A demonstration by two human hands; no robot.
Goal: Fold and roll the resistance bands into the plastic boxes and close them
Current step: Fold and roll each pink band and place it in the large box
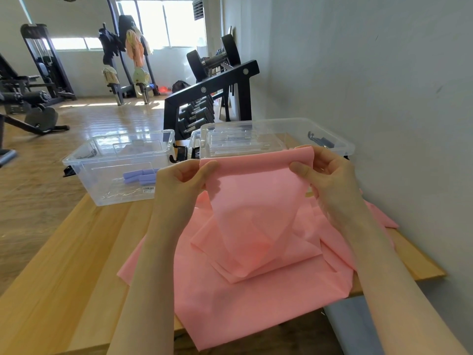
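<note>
Pink resistance band [256, 201] is held up above the wooden table [64, 252], its top edge stretched flat between both hands. Left hand [181, 180] pinches the upper left corner, thumb on the near face and fingers curled behind the sheet. Right hand [325, 172] pinches the upper right corner likewise, thumb in front, fingers folded round the edge. From this held edge the band hangs down and meets the rest of its length, which lies in loose, overlapping layers on the table — part of it drapes over the near table edge.

Behind the hands stand two clear plastic boxes. Left-hand box [102, 162] is open, sits near the far left edge of the table, and holds purple rolled pieces [140, 175] on its floor; a barcode sticker [148, 188] shows on its near wall. Right-hand box [281, 129] stands just beside it, against the grey wall [384, 85], with a clear lid [230, 139] resting on top; whether that lid is latched cannot be told. Black clasps [180, 152] show between the two boxes.

Beyond the table — a black dumbbell rack [212, 98] with dumbbells, and gym machines [38, 80] on a wood floor.
</note>
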